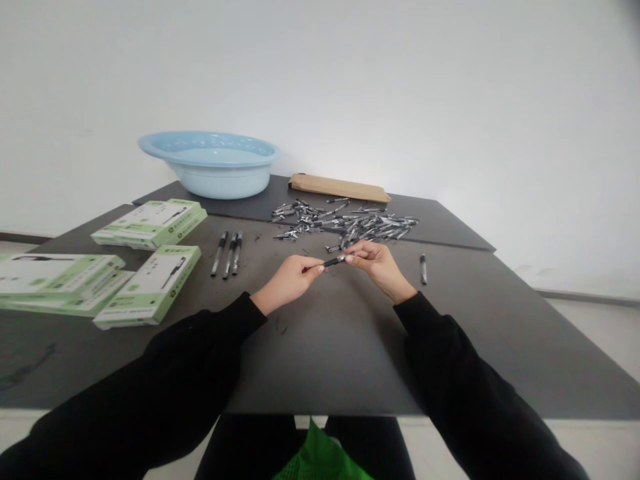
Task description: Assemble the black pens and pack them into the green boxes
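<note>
A black pen (334, 261) is held level between my two hands over the middle of the table. My left hand (291, 280) pinches its left end, and my right hand (376, 267) pinches its right end with thumb and fingers. Just beyond my hands lies a loose pile of pens (370, 227), with a smaller cluster of pen parts (300, 217) on its left. Three pens (231, 255) rest side by side to the left of my left hand. One single pen (423, 269) lies to the right of my right hand.
Green and white pen boxes (155, 283) are stacked on the left of the dark table (320, 360). A light blue basin (225, 177) stands at the back left. Beside it lies a flat brown cardboard piece (340, 187). A white wall rises behind the table.
</note>
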{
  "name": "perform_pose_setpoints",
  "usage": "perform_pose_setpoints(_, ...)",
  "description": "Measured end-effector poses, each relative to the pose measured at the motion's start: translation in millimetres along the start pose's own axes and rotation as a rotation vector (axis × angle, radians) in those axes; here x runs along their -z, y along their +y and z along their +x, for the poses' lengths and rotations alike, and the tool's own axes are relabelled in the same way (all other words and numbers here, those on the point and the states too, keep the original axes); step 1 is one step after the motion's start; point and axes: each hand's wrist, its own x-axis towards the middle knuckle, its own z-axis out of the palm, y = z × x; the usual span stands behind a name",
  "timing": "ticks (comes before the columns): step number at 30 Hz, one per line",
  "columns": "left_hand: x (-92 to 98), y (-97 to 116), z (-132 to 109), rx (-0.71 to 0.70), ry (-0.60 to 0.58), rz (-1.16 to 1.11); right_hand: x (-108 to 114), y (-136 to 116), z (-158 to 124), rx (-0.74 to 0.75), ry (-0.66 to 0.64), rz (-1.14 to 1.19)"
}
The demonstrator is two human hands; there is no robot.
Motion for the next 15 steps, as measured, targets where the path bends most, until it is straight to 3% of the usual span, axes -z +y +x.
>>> perform_pose_setpoints(9, -4.6, 0, 2, 0.08, -0.015, -0.02, -4, 6, 4, 0.014, 0.025, -0.147)
perform_pose_setpoints(13, 0.7, 11, 3, 0.146, -0.01, 0.116, -11, 7, 5, 0.016, 0.082, -0.172)
perform_pose_setpoints(15, 12.8, 16, 1, 0.199, 0.08, 0.276, -11, 9, 6, 0.013, 0.138, -0.21)
